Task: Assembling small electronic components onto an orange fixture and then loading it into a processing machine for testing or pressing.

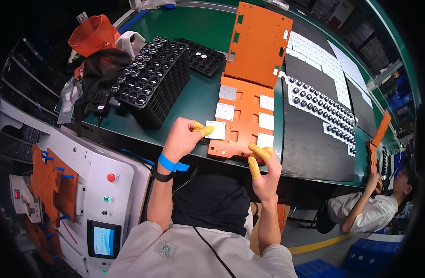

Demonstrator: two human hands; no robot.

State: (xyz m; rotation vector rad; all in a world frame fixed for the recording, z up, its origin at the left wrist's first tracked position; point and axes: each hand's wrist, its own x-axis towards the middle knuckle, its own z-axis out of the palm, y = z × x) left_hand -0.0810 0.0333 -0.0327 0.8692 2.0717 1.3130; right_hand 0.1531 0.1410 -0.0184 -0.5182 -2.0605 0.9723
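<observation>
An orange fixture (pixel 249 111) lies on the table before me, its hinged orange lid (pixel 258 44) raised at the far side. White square plates sit in two columns on it, among them a left one (pixel 225 111) and a right one (pixel 266 121). My left hand (pixel 187 136), in yellow finger cots, pinches the nearest left plate (pixel 216 130), which overlaps the fixture's left edge. Beside the nearest right plate (pixel 265 140) is my right hand (pixel 265 169), thumb and forefinger apart with nothing visible between them. Whether it touches the fixture I cannot tell.
Left stands a stack of black trays (pixel 152 78) with shiny round parts; another black tray (pixel 203 56) lies behind. Right, a black mat (pixel 309 148) carries rows of round black parts (pixel 321 102) on white plates. A machine panel (pixel 106 185) is at lower left. Another person (pixel 367 211) works at right.
</observation>
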